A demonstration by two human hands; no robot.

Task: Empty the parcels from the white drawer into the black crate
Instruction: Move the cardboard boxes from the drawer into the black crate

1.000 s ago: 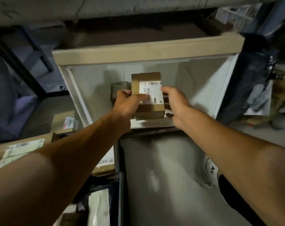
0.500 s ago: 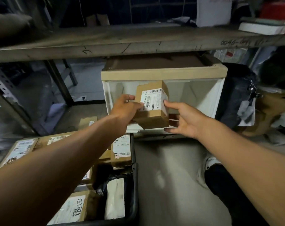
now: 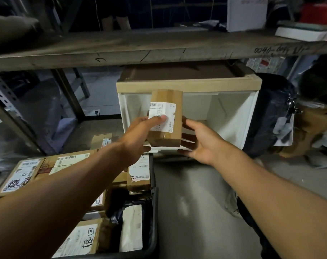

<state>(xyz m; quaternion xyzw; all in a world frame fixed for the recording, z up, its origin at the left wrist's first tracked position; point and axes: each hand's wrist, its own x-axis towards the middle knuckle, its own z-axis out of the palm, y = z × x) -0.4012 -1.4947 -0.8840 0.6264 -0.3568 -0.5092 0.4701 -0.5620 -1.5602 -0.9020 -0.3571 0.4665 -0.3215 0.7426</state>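
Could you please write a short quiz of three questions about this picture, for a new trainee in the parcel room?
1. True or false: the left hand grips the brown parcel with its thumb on the white label.
2. How is the right hand?
A. closed round the parcel
B. open beside the parcel, fingers spread
C. resting in the black crate
3. Fill in: the parcel is held in front of the open white ____.

Key
1. True.
2. B. Whether its fingertips touch the parcel cannot be seen.
3. drawer, which stands under the shelf.
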